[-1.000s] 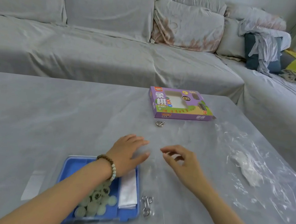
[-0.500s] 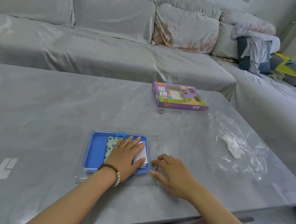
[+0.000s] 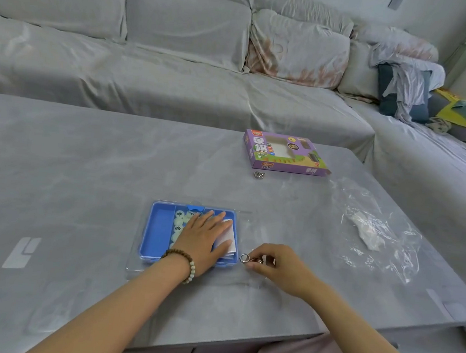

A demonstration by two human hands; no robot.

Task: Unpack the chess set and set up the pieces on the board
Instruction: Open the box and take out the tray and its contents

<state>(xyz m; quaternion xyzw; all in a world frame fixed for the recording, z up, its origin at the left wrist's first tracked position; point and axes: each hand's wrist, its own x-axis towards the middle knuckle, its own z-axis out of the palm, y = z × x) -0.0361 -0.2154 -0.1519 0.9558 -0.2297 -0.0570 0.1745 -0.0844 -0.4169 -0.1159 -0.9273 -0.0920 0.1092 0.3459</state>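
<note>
Reading the table as a clock face with six nearest me, I see a pale tape patch out at eight. Near the centre, a touch toward six, sits the blue tray, out of its packaging and with no lid on. Its left compartment is bare, and the round pale pieces lie heaped in the middle one. My left hand lies flat over the tray, fingers straight, covering some pieces and part of a folded white sheet in the right compartment. I take that sheet for the board, though I cannot confirm it. Just beside the tray at its three o'clock, my right hand pinches a set of metal rings, fingers curled round them. The purple box lies at one, a small metal loop just in front of it, and a crumpled clear bag at three. By my judgement the unpacking is mostly done; unfolding the board and placing every piece is all yet to do
</note>
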